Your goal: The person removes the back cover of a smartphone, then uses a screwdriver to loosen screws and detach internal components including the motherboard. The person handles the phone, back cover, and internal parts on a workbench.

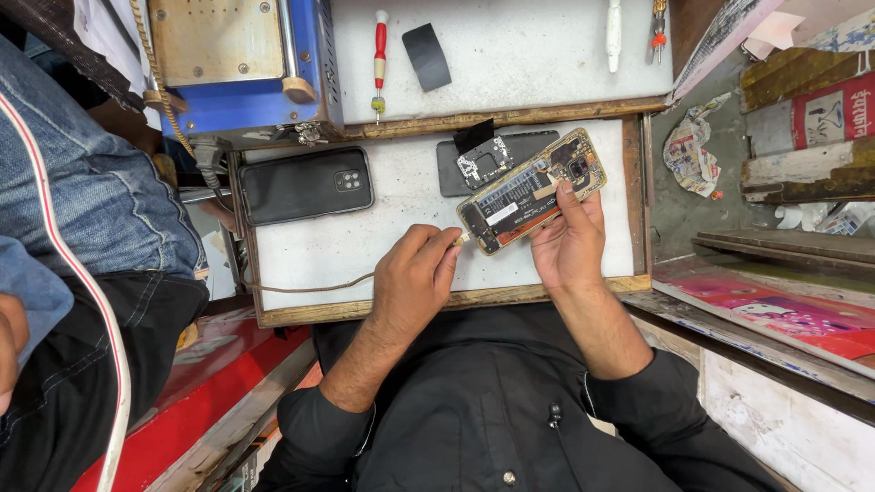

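My right hand (570,244) holds an opened phone (531,190) with its back off, showing a gold frame, circuit boards and a battery, tilted above a white wooden-edged tray (346,251). My left hand (415,276) pinches the plug of a thin brown cable (310,289) at the phone's lower end. The cable trails left across the tray to its edge. Under the phone's upper end lies a dark panel (453,173) with a small metal-and-black part (483,162) on it.
A black phone (305,185) with a square camera cluster lies at the tray's left. Behind are a blue machine (246,68), a red-handled screwdriver (380,55), a black curved piece (427,56) and a white tool (614,32). A person in jeans (91,200) sits at the left.
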